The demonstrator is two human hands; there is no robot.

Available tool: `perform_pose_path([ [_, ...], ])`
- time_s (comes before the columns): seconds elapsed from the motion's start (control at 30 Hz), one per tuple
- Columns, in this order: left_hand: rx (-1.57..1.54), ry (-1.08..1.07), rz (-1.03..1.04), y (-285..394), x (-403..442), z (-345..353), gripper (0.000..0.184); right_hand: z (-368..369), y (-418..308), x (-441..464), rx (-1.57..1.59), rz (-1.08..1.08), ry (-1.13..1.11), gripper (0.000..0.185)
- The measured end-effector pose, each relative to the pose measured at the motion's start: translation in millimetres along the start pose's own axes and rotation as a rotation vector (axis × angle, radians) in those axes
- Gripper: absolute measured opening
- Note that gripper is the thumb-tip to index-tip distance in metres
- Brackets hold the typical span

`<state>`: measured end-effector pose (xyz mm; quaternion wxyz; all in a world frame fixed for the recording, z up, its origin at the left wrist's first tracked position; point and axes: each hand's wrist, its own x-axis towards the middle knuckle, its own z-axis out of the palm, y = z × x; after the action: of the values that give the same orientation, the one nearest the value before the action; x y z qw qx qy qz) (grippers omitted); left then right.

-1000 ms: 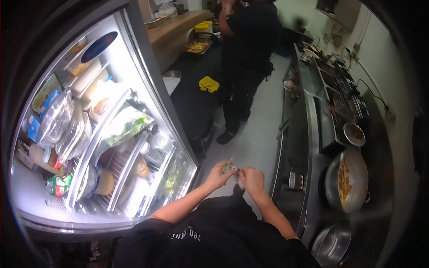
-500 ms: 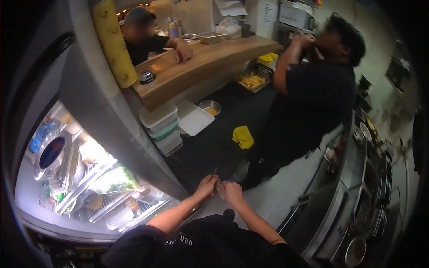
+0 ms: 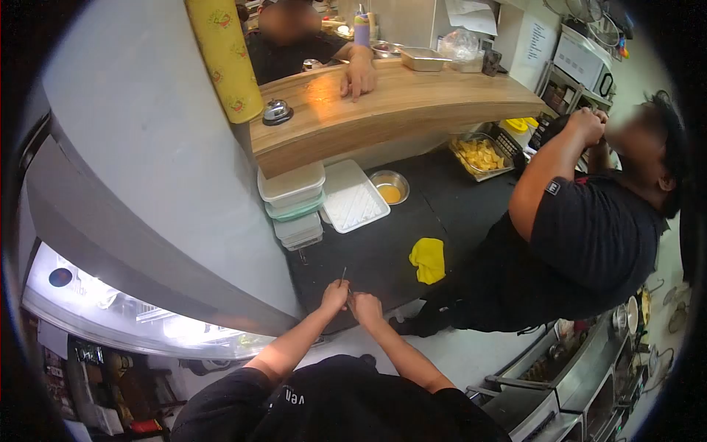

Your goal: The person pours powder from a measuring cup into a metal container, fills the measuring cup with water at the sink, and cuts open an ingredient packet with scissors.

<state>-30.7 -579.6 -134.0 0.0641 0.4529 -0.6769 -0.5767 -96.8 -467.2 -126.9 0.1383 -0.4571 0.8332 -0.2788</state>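
Note:
My left hand [image 3: 335, 296] is closed around a thin, stick-like object [image 3: 343, 273], whose narrow end points up above the fingers. Its kind is too small to tell. Close beside it, fingertips almost meeting, my right hand [image 3: 366, 308] is closed too; whatever lies in its fingers is hidden. Both hands are at the near edge of the dark counter [image 3: 368, 254]. A yellow cloth [image 3: 428, 260] lies on the counter beyond them, to the right. Farther back are a white tray [image 3: 356, 202], stacked lidded containers [image 3: 294, 199] and a metal bowl [image 3: 390, 188] with yellowish contents.
A person in black [image 3: 589, 243] stands close on the right, hands raised. Another person's hand [image 3: 359, 77] rests on the wooden shelf [image 3: 412, 92], near a service bell [image 3: 278, 112]. A lit fridge [image 3: 147, 309] is at left. A basket of chips [image 3: 480, 155] sits at the back.
My view has turned left and toward the counter, so the fridge interior shows less. Both hands remain together, now over the counter's near edge. The thin object still points up from my left hand.

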Motion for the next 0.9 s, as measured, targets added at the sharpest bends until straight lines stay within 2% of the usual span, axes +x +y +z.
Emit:
perform_pose_path([
  [0.07, 0.111, 0.086, -0.035, 4, -2, 0, 0.040, 8, 2, 5, -0.005, -0.020, -0.021, 0.026],
  [0.2, 0.098, 0.119, -0.123, -4, -5, -3, 0.037, 22, -3, 2, -0.021, 0.044, -0.114, 0.025],
  [0.4, 0.102, 0.082, -0.050, -19, 3, 0, 0.038, 27, 3, -1, -0.047, 0.104, -0.174, 0.027],
  [0.47, 0.178, 0.057, -0.098, -16, 2, 1, 0.035, 26, 6, 0, -0.064, 0.119, -0.234, 0.029],
  [0.57, 0.262, -0.009, -0.175, -11, 5, -3, 0.031, 28, 6, -1, -0.001, 0.127, -0.186, 0.031],
  [0.7, 0.372, -0.061, -0.175, -4, 7, -9, 0.029, 28, 6, 0, 0.064, 0.154, -0.213, 0.034],
  [0.8, 0.365, -0.032, -0.190, -8, 9, -13, 0.026, 38, 15, 2, 0.097, 0.071, -0.257, 0.040],
  [0.9, 0.416, -0.051, -0.085, 0, 2, -15, 0.023, 24, 10, 0, 0.163, 0.127, -0.321, 0.041],
])
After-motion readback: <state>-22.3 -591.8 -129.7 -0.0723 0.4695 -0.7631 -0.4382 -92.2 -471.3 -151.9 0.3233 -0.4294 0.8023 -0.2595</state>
